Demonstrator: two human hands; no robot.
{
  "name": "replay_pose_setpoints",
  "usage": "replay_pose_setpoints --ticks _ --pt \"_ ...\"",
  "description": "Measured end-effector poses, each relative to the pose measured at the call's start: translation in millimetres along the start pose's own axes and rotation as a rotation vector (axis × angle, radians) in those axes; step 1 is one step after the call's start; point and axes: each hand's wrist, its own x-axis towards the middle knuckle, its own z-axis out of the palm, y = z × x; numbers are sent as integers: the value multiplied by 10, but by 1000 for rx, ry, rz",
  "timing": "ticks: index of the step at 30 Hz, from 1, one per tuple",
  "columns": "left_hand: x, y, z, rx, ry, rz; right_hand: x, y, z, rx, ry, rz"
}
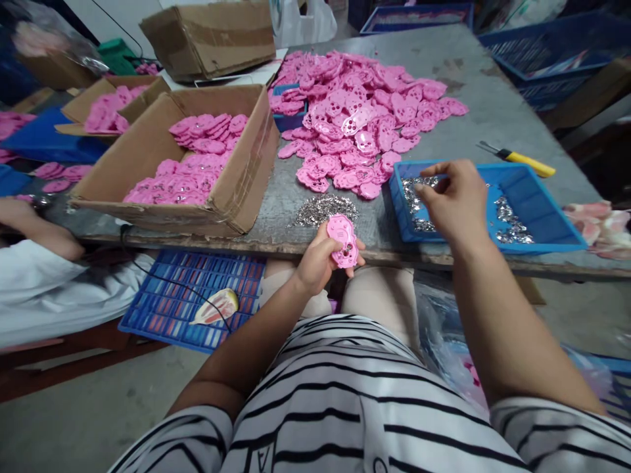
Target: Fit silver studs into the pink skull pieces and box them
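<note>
Glossy plastic piece (341,233), shiny metal bits (511,222), smooth plastic tray (547,197), matt cardboard box (252,167), matt patchy tabletop (478,98).

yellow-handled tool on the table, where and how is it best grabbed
Probably mid-way along the yellow handle, from above: it is the thick part and lies flat. The thin metal shaft points left, away from the handle, and the blue tray on the near side would likely crowd a low approach.
</note>
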Motion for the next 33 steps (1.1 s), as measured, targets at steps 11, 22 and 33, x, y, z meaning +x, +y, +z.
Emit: replay_pose_setpoints --ticks 11,22,33 --pt "-15 -11 26 127 14 53 149 216 55 -564 -487 182" --pt "-17 -20 23 120 45 65 153 412 91 -392 -285 141" --pt "-20 -10 18 91 68 62 139 357 29 -182 -222 205"
